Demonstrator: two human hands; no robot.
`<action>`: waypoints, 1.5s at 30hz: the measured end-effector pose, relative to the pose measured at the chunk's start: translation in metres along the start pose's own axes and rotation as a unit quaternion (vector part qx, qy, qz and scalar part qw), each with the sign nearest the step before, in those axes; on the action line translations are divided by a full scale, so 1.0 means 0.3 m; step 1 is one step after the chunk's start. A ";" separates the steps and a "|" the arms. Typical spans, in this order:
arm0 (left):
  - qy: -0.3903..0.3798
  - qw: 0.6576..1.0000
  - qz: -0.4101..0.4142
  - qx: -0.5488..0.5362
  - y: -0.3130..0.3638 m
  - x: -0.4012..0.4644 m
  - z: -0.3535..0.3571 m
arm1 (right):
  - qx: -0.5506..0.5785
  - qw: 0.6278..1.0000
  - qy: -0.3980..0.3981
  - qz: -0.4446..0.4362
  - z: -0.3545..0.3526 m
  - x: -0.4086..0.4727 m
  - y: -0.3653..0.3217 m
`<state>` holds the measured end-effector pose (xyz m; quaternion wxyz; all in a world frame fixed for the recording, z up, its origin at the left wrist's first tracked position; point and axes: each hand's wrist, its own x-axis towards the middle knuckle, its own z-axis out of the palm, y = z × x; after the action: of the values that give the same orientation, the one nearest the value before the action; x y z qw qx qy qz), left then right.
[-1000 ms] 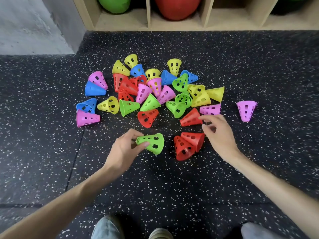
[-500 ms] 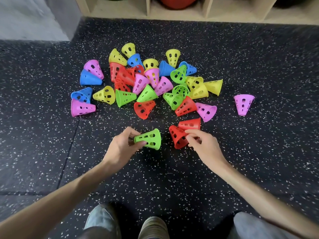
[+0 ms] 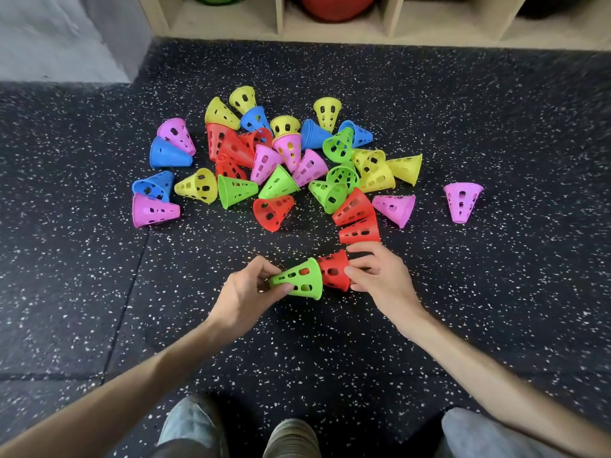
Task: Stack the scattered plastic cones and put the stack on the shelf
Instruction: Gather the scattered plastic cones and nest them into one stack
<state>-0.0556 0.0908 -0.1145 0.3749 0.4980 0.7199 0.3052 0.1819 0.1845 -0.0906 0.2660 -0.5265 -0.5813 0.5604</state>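
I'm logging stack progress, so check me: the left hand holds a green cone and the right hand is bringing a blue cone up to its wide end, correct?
Not quite. The cone in the right hand is red, not blue: the head view shows a red cone meeting the wide end of the green cone, which the left hand holds by its narrow end.

- A heap of cones (image 3: 284, 160) is spread on the floor (image 3: 496, 127), before the shelf (image 3: 393, 28).
- One lone cone (image 3: 462, 201) is set apart to the heap's right.
- Two cones (image 3: 317, 276) are held between both hands, nearer than the heap.
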 end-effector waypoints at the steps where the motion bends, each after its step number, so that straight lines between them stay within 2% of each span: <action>1: -0.004 1.000 0.000 0.002 -0.001 0.000 0.002 | -0.001 1.000 -0.006 -0.003 0.005 -0.001 0.000; 13: -0.028 0.999 0.032 0.002 0.010 0.003 0.040 | -0.014 0.998 -0.068 -0.007 0.036 -0.018 0.001; 30: -0.041 0.997 0.042 0.052 0.004 0.001 0.046 | -0.011 0.996 -0.084 0.010 0.027 -0.022 0.009; 34: -0.029 0.998 0.023 0.052 -0.012 0.007 0.033 | 0.005 0.999 -0.036 0.000 -0.004 -0.009 -0.001; 38: -0.021 0.998 0.015 0.053 -0.024 0.004 0.018 | 0.000 0.999 0.046 -0.021 -0.088 0.038 -0.011; 42: -0.022 0.998 0.008 0.065 -0.029 0.004 0.012 | -0.078 0.987 0.135 -0.044 -0.194 0.125 0.011; 45: -0.025 0.998 0.011 0.063 -0.024 0.001 0.014 | -0.157 0.981 0.115 -0.024 -0.265 0.199 0.019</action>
<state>-0.0558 0.0891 -0.1227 0.3575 0.5359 0.7226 0.2508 0.2369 0.2672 -0.0945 0.2584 -0.6086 -0.6402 0.3910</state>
